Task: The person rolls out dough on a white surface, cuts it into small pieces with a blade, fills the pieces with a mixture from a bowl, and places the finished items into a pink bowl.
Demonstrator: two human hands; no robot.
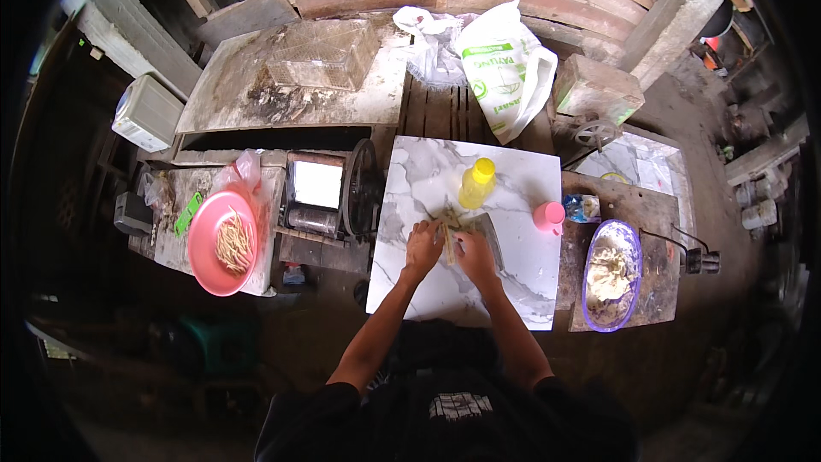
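Observation:
Both hands are over a white table with a grey marble pattern (417, 179). A narrow pale strip (449, 245), its material unclear, lies lengthwise between them. My left hand (423, 248) has its fingertips on the strip's left edge. Just right of the strip is my right hand (477, 259), fingers bent; whether they touch it is hard to make out. A flat grey blade-like tool (492, 240) lies slantwise under and beside the right hand, partly covered by it. Beyond the hands stands a yellow plastic bottle (477, 185). A pink plastic mug (548, 217) is near the table's right edge.
At left, a pink basin (221, 244) holds thin pale sticks, beside a green grater-like tool (188, 213). A roller machine with a flywheel (360, 186) adjoins the table. A purple-rimmed tub (587, 308) of pale dough-like matter sits right. Behind lie a white sack (507, 70) and wire basket (324, 54).

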